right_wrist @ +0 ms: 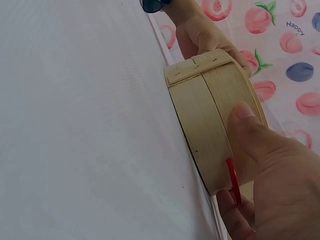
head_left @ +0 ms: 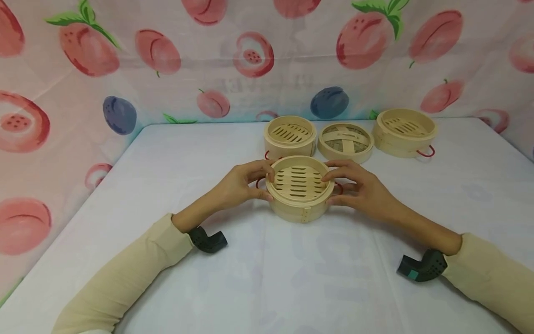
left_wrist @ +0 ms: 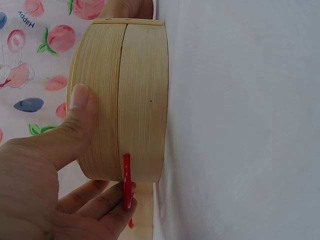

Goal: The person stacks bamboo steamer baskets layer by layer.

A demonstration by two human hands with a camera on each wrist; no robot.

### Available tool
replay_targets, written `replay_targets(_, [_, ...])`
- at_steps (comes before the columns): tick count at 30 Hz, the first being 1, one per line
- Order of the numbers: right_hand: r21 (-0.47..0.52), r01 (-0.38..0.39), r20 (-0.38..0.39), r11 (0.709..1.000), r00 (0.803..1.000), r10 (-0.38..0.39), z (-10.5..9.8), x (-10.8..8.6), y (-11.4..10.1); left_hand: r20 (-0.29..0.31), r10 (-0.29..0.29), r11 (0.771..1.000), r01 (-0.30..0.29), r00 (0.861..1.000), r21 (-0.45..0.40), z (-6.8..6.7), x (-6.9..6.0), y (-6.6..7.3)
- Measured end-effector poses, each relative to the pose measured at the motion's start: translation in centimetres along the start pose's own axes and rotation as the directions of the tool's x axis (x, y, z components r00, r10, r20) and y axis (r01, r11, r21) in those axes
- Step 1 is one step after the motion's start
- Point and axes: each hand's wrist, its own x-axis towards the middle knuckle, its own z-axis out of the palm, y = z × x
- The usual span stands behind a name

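A round bamboo steamer basket [head_left: 290,211] with a slatted floor and red side handles is held level between both hands at the middle of the table. My left hand [head_left: 245,183] grips its left side, thumb on the outer wall and fingers at the rim. From the opposite side my right hand [head_left: 364,191] holds it the same way. In the left wrist view, one red handle [left_wrist: 127,179] hangs beside the fingers; the right wrist view shows the other red handle [right_wrist: 233,181] below the thumb. Whether the base touches the cloth is hard to tell.
Just behind stands a similar steamer basket [head_left: 288,150] at the left. Beside it lies a woven bamboo lid [head_left: 333,150], and farther right another basket [head_left: 392,145] with a red handle. A white cloth [head_left: 267,278] covers the table; a fruit-print curtain [head_left: 292,69] hangs behind.
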Motion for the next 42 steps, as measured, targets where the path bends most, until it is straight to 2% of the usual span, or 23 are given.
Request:
replay_targets(22, [0.077, -0.066, -0.012, 0.995, 0.998, 0.068, -0.1, -0.1, 0.0, -0.026, 0.02, 1.0, -0.02, 0.999, -0.001, 0.2, 0.2, -0.1])
replay_targets(28, [0.102, -0.077, -0.004, 0.992, 0.997, 0.078, 0.0, -0.1, 0.1, -0.012, 0.016, 1.0, -0.016, 1.0, 0.007, 0.1, 0.1, 0.1])
replay_targets(36, [0.099, -0.087, 0.002, 0.991, 0.996, 0.087, -0.1, -0.1, 0.2, 0.006, 0.036, 0.996, -0.036, 0.999, 0.086, -0.8, 0.3, 0.7])
replay_targets(39, [0.097, -0.087, 0.003, 0.991, 0.996, 0.087, -0.1, -0.1, 0.3, -0.007, 0.025, 0.99, -0.023, 1.0, 0.141, -1.4, 0.6, 1.1])
replay_targets(42, [0.093, -0.089, 0.002, 0.992, 0.996, 0.089, -0.2, -0.1, 0.2, -0.044, 0.038, 0.972, -0.027, 0.998, 0.232, -2.3, 1.1, 1.2])
